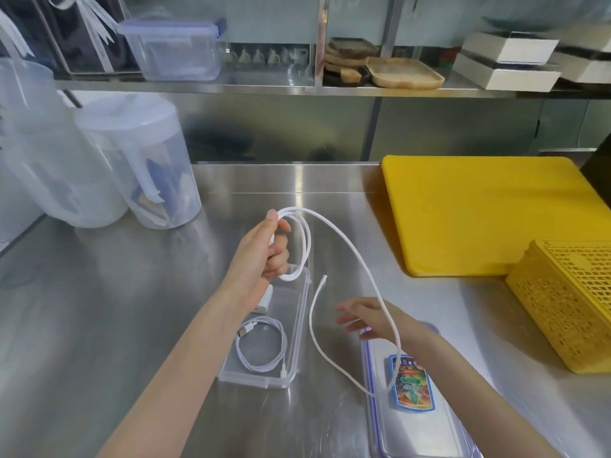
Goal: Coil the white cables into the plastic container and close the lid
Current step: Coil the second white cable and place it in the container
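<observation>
White cable [344,241] looped in left hand [264,252].

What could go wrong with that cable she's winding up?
The cable hangs in a long slack loop from the left hand across the right wrist, so it might snag on the right hand or drag the lid. Its free end dangles outside the container. The coil already inside may get tangled.

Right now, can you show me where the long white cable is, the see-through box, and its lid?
long white cable [344,241]: head view, on the raised arc between the hands.
see-through box [299,320]: head view, on its right wall.
lid [416,428]: head view, on the clear panel below the sticker.
</observation>
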A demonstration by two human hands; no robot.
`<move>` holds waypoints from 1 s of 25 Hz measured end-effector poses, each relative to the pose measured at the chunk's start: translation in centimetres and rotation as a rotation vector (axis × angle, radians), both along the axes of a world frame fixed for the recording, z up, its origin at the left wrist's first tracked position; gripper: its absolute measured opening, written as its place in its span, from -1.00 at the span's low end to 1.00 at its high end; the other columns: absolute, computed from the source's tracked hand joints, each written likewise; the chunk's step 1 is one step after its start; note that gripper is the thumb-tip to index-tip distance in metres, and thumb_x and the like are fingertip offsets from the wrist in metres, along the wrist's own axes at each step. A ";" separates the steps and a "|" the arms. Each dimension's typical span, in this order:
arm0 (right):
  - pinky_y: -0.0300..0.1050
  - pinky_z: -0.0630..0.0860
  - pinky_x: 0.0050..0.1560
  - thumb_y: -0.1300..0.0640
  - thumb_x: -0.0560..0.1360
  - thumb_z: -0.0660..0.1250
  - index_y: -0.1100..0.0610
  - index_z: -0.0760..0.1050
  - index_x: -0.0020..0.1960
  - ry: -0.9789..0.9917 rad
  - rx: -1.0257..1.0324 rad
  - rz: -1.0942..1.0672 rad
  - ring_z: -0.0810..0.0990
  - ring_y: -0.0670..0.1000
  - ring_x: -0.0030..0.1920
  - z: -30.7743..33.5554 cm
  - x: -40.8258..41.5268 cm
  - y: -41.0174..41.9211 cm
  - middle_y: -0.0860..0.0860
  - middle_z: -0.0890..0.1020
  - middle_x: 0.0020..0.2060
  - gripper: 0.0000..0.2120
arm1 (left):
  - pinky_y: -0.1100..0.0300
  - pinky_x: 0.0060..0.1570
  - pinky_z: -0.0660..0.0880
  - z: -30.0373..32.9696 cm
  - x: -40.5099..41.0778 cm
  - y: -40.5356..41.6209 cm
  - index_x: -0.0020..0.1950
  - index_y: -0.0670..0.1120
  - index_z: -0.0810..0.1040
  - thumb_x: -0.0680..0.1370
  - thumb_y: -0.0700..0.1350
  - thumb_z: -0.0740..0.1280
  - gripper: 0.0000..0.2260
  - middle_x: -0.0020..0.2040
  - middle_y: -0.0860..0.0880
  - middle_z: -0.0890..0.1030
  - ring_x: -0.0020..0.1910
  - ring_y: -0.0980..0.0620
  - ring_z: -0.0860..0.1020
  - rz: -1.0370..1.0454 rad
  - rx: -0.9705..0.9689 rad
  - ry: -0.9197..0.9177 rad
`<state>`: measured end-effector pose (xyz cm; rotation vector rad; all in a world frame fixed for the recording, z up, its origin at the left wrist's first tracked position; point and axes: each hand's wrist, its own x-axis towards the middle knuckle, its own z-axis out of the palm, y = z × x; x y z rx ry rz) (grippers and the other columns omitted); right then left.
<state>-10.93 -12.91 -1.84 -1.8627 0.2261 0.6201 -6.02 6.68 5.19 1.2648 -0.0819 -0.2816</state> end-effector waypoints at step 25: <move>0.02 0.42 0.06 0.27 0.48 0.14 0.25 0.37 0.14 -0.366 -0.867 0.209 0.46 0.20 0.13 -7.7 -2.0 6.0 0.21 0.47 0.14 -0.76 | 0.38 -0.65 0.18 -3.7 -1.2 0.6 -0.32 -0.03 0.42 0.61 0.01 0.08 -0.67 -0.59 0.12 0.22 -0.66 0.18 0.14 -0.060 0.109 0.093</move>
